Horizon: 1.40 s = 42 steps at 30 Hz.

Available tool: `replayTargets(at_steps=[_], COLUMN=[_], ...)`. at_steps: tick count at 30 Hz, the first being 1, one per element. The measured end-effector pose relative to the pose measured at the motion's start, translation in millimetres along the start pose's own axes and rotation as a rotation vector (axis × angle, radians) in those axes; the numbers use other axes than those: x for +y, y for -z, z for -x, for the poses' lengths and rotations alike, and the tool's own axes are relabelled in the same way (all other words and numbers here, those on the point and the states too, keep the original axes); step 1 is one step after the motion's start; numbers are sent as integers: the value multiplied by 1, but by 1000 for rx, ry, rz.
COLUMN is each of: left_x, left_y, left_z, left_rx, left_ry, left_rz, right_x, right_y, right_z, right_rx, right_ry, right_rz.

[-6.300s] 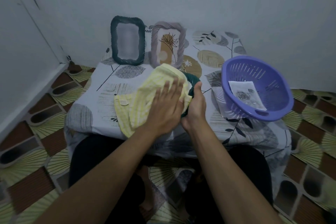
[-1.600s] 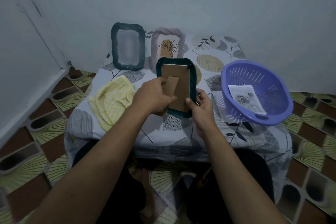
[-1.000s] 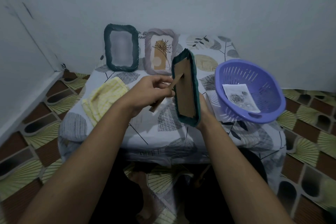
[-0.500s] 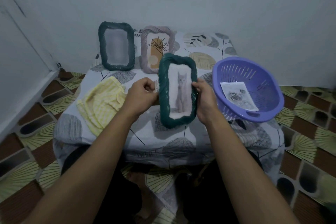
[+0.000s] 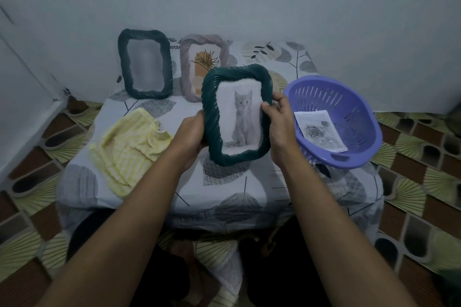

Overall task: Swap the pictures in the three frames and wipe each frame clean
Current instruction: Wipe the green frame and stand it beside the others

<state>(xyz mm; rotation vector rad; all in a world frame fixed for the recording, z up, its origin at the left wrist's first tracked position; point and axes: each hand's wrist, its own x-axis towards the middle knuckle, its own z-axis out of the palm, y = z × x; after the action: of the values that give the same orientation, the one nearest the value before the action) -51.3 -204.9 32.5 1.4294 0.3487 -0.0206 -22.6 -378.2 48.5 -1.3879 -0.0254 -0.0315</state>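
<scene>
I hold a dark green frame with a grey cat picture upright above the table, its front facing me. My left hand grips its left edge, my right hand grips its right edge with the thumb on the front. At the back a second dark green frame stands against the wall, its picture blurred. A mauve frame with an orange plant picture stands beside it, partly hidden by the held frame. A yellow cloth lies crumpled at the left.
A purple plastic basket sits tilted at the table's right edge with a loose rose picture inside. The low table has a leaf-print cover. Walls close in behind and at the left. My legs are below the table's front.
I turned the green frame from its cardboard back to its cat-picture front, then raised it slightly toward the back. The cloth went down at the left earlier.
</scene>
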Motion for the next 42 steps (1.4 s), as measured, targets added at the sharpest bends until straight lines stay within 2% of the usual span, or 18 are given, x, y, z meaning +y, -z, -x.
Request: replayTargets(at_steps=[3,6,9,12,15,17,22,28,42], left_x=[1,11,19,26,33,37,40,34,25], left_y=[-1,-4,-11,-20,-30,-39,-62,-86,-110], left_z=[-9,-17,-28,-43,-60,-71,-99,-140,-194], left_rx=[-128,-250,-254,-242,-223,-212,-187,-177,-95], left_ry=[61,103,62,10,-4,3,-8,27,84], left_rz=[210,298,294,275,241,228,238,234,193], right_x=[-3,-2,-5,-13,-19,-23,-28,-22,-23], right_y=[-1,-2,-2,1,7,10,20,33,41], right_z=[-4,-9,-14,-22,-43,-56,-83,-112,-153], right_rx=[4,5,43,65,125,145,160,141,44], right_ry=[36,81,144,242,195,154,117,59,-28], right_rz=[69,211,333,577,874,950,826,956,1027])
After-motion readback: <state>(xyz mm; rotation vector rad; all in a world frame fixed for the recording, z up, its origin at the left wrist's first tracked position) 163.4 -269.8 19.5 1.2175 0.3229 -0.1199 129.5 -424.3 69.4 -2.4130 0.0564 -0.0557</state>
